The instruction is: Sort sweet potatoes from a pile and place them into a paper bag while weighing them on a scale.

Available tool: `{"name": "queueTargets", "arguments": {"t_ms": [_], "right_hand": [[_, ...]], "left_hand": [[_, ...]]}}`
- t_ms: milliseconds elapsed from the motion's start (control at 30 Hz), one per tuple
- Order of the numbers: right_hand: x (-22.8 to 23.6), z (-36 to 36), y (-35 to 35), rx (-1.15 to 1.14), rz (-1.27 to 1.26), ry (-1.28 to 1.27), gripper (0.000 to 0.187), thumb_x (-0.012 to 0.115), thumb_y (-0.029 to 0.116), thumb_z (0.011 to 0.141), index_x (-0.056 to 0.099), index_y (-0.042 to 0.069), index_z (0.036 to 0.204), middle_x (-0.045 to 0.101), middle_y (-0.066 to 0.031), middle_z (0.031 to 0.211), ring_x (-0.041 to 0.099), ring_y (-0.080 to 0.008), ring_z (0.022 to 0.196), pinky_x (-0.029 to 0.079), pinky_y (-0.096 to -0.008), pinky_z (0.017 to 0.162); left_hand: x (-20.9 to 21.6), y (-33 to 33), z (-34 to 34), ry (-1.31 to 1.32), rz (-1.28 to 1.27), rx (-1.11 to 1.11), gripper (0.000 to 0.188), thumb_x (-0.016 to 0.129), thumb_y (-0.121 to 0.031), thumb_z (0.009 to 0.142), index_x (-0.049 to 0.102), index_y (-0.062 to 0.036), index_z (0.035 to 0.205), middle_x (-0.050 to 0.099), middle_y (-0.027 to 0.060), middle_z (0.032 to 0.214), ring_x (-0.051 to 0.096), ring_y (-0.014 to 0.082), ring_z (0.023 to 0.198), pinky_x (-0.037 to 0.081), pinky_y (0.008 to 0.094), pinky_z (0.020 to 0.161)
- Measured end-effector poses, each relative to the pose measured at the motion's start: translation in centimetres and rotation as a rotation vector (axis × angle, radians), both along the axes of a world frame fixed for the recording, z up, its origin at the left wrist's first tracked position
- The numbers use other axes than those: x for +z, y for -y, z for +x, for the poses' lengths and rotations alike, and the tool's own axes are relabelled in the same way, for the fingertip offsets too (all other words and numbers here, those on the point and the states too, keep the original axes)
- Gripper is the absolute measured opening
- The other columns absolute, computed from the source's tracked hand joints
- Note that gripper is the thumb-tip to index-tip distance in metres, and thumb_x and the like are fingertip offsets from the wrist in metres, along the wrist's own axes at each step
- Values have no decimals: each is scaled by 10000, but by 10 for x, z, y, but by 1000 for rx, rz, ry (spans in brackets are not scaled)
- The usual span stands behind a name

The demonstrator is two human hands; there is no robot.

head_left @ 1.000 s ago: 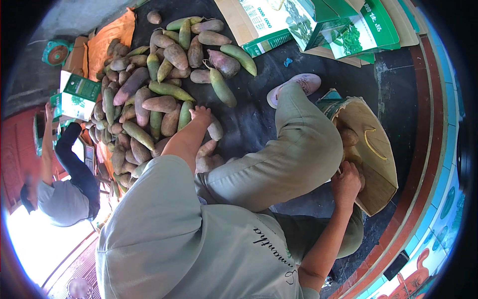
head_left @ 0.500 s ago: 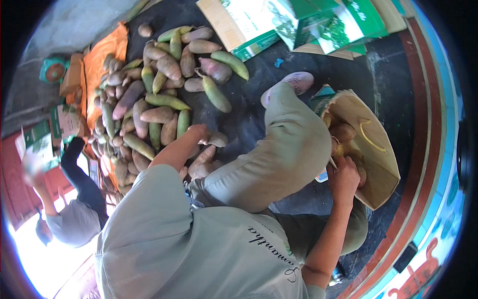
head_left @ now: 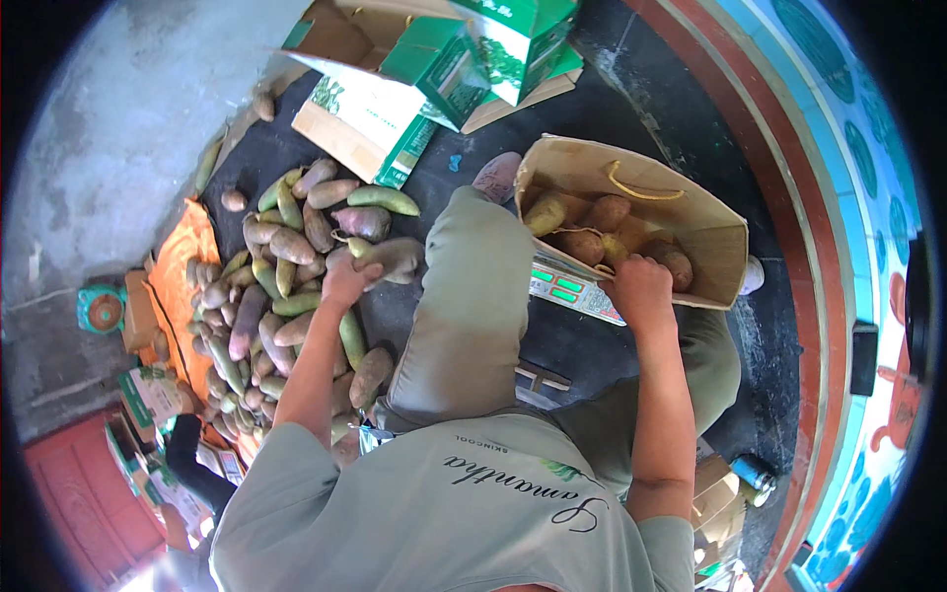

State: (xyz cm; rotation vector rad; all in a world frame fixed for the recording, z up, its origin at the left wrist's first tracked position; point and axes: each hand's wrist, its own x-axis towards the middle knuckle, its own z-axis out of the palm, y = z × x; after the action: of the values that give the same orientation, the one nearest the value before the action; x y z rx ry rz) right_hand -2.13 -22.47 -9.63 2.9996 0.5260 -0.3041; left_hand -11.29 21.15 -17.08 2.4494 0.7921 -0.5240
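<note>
My left hand [head_left: 345, 278] grips a brown elongated tuber [head_left: 395, 259], smeared by motion, above the right side of a heap of brown, purple and green tubers [head_left: 286, 245]. At the near rim of an open brown paper bag [head_left: 712, 232], my right hand [head_left: 643, 292] is closed, its fingers curled over the edge and partly hidden. Several brown and yellowish tubers [head_left: 605, 213] lie inside the bag, which has a yellow cord handle [head_left: 641, 187]. Below it shows a scale [head_left: 577, 293] with a lit green display.
Green and white cardboard boxes [head_left: 395, 118] stand at the far side. An orange sheet [head_left: 185, 257] lies under the heap's left side. My bent leg [head_left: 473, 296] lies between heap and bag. A can [head_left: 755, 478] is at the right, and another person's dark sleeve [head_left: 187, 459] at the lower left.
My left hand has risen from the heap's near edge with a brown tuber. The bag now stands more upright over the scale, with my right hand at its rim. The view has turned right.
</note>
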Motion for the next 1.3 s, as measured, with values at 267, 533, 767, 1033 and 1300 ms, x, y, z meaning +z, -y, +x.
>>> {"name": "queueTargets", "arguments": {"t_ms": [267, 533, 767, 1033, 1300], "right_hand": [[-15, -5, 0, 47, 27, 89, 107, 566, 133, 715, 669, 109, 701, 654, -88, 699, 644, -232, 687, 475, -353, 607], [-17, -6, 4, 66, 110, 94, 122, 562, 140, 729, 673, 90, 735, 661, -105, 747, 649, -253, 744, 495, -371, 612], [-16, -8, 9, 88, 146, 144, 109, 585, 168, 721, 662, 95, 696, 654, -96, 722, 645, -242, 717, 515, -367, 623], [-9, -5, 5, 45, 170, 47, 182, 642, 221, 741, 617, 42, 764, 617, -133, 786, 616, -311, 789, 501, -418, 675], [-6, -2, 1, 117, 228, -17, 198, 643, 195, 766, 565, 16, 802, 609, -173, 830, 603, -347, 808, 483, -430, 694]], "left_hand": [[154, 71, 90, 647, -92, -181, 507, 700, -381, 724, 579, 60, 944, 625, 203, 853, 604, 299, 800, 454, 375, 740], [162, 201, 176, 438, -368, -555, 583, 678, -446, 738, 588, 42, 1043, 617, 149, 949, 585, 209, 817, 464, 313, 763], [158, 222, 168, 531, -442, -567, 414, 640, -240, 811, 563, 14, 1128, 645, 113, 978, 610, 173, 892, 471, 289, 814], [94, 86, 95, 519, -223, -187, 326, 597, -218, 836, 597, 0, 1078, 650, 118, 973, 608, 184, 915, 469, 315, 820], [-65, -53, -68, -1, 97, -3, 395, 557, -363, 774, 634, -55, 1008, 621, 179, 1047, 575, 341, 1004, 452, 422, 867]]}}
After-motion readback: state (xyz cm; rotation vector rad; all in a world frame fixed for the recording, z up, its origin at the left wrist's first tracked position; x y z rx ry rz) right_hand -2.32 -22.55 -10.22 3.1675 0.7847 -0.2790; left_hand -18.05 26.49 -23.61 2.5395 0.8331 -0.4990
